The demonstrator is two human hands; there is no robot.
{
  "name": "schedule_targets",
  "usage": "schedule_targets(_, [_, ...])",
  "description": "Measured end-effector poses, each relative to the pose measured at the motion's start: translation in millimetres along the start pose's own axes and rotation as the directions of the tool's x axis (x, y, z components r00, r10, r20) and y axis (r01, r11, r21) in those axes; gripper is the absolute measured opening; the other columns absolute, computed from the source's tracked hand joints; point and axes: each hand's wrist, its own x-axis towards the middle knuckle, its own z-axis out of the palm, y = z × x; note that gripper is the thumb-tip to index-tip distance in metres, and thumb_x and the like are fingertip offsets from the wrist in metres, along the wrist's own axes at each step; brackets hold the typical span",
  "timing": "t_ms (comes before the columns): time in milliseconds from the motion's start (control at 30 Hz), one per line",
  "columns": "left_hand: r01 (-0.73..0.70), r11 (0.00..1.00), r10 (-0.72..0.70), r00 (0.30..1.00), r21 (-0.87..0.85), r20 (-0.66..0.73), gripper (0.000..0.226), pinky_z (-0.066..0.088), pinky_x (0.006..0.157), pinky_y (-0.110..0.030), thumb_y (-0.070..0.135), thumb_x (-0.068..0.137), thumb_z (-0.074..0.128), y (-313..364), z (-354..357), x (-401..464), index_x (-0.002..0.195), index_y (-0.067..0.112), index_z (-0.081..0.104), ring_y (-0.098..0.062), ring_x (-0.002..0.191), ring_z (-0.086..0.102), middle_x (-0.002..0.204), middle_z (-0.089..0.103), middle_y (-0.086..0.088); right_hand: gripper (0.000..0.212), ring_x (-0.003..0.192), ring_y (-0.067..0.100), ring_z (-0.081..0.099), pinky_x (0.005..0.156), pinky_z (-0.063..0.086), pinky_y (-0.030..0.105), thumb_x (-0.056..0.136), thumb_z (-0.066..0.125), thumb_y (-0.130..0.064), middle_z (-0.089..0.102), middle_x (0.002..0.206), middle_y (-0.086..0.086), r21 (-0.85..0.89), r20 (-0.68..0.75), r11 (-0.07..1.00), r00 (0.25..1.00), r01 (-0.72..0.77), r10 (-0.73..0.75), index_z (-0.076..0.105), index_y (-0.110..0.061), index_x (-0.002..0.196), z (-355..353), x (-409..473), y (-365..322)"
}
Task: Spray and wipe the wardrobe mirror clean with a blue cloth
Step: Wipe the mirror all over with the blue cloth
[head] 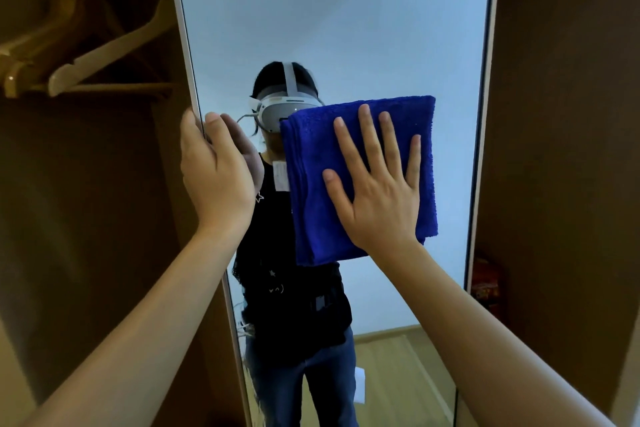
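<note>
1. Head view: both bare forearms reach up and forward from the bottom corners toward the mirror (346, 28), which stands tall between brown wardrobe panels.
2. The right hand (377, 187) lies flat with fingers straight and spread, palm pressing the folded blue cloth (311, 184) against the glass just right of centre; the fingertips point toward 12 o'clock.
3. The left hand (216, 173) grips the mirror's left edge (194, 87) at about 9 o'clock from the cloth. The thumb lies on the glass side and the fingers curl round behind the frame.
4. The cloth sits mid-mirror, its lower edge hanging free below the right wrist.
5. Wooden hangers (69, 59) hang on a rail at 10 o'clock inside the wardrobe.
6. A red patterned box (485, 281) shows at 4 o'clock, beside the mirror's right edge.
</note>
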Motion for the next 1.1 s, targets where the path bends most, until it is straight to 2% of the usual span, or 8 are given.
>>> schedule_targets(67, [-0.018,1.000,0.019,0.999,0.018,-0.035,0.053,0.044,0.105,-0.037,0.041,0.101,0.029,0,3,0,0.143,0.010,0.038,-0.016,0.123,0.052,0.135,0.054,-0.007,0.059,0.150,0.020,0.010,0.120,0.006,0.054,0.099,0.030,-0.052,0.016,0.162,-0.001,0.003,0.006,1.000,1.000,-0.012,0.012,0.018,-0.031,0.153,-1,-1,13])
schedule_targets(333, [-0.059,0.998,0.062,0.994,0.030,-0.094,0.049,0.043,0.103,-0.028,0.037,0.101,0.031,-1,8,1,0.140,0.010,0.041,-0.012,0.121,0.053,0.132,0.055,-0.002,0.061,0.150,0.020,0.005,0.120,0.002,0.052,0.099,0.024,-0.054,0.011,0.162,-0.001,-0.007,0.030,0.999,0.998,-0.050,0.051,0.009,-0.031,0.154,-5,-4,55])
schedule_targets(467, [-0.069,0.996,0.073,0.993,0.052,-0.088,0.047,0.044,0.098,-0.027,0.035,0.102,0.031,-10,5,-2,0.136,0.004,0.044,-0.020,0.119,0.055,0.129,0.057,-0.011,0.061,0.150,0.021,0.006,0.120,0.001,0.052,0.099,0.022,-0.055,0.012,0.162,0.000,-0.015,0.027,0.997,0.996,-0.082,0.082,0.009,-0.030,0.154,-4,-16,71])
schedule_targets(667, [-0.063,0.985,0.075,0.994,0.158,-0.075,0.050,0.044,0.105,-0.039,0.039,0.103,0.028,-31,0,-29,0.140,0.008,0.039,-0.021,0.125,0.052,0.136,0.054,-0.010,0.062,0.150,0.021,0.005,0.120,0.001,0.052,0.099,0.021,-0.056,0.012,0.162,0.001,-0.003,0.033,0.998,0.998,-0.061,0.061,0.008,-0.031,0.154,-6,-9,77])
schedule_targets(833, [-0.066,0.974,0.076,0.996,0.216,-0.036,0.052,0.048,0.099,-0.044,0.045,0.102,0.026,-46,-7,-48,0.139,0.010,0.038,-0.023,0.121,0.054,0.132,0.054,-0.010,0.061,0.150,0.021,0.004,0.120,0.000,0.052,0.100,0.019,-0.055,0.008,0.163,0.000,0.010,0.019,0.997,0.997,-0.079,0.079,0.006,-0.031,0.154,-10,9,77])
schedule_targets(967, [-0.076,0.960,0.075,0.997,0.269,0.014,0.052,0.051,0.093,-0.045,0.045,0.103,0.027,-61,-15,-71,0.137,0.006,0.037,-0.028,0.116,0.056,0.127,0.054,-0.013,0.061,0.150,0.022,0.004,0.120,0.001,0.053,0.100,0.018,-0.055,0.007,0.162,-0.001,0.028,0.025,0.996,0.996,-0.085,0.085,0.006,-0.031,0.154,1,-34,75])
schedule_targets(1100, [-0.039,0.958,0.032,0.999,0.284,0.028,0.051,0.050,0.095,-0.041,0.042,0.103,0.028,-75,-21,-93,0.141,0.009,0.034,-0.023,0.118,0.054,0.130,0.053,-0.009,0.060,0.150,0.023,0.008,0.119,0.002,0.054,0.099,0.021,-0.055,0.009,0.160,-0.003,0.027,0.049,0.999,0.998,-0.030,0.029,0.007,-0.032,0.154,14,-92,75])
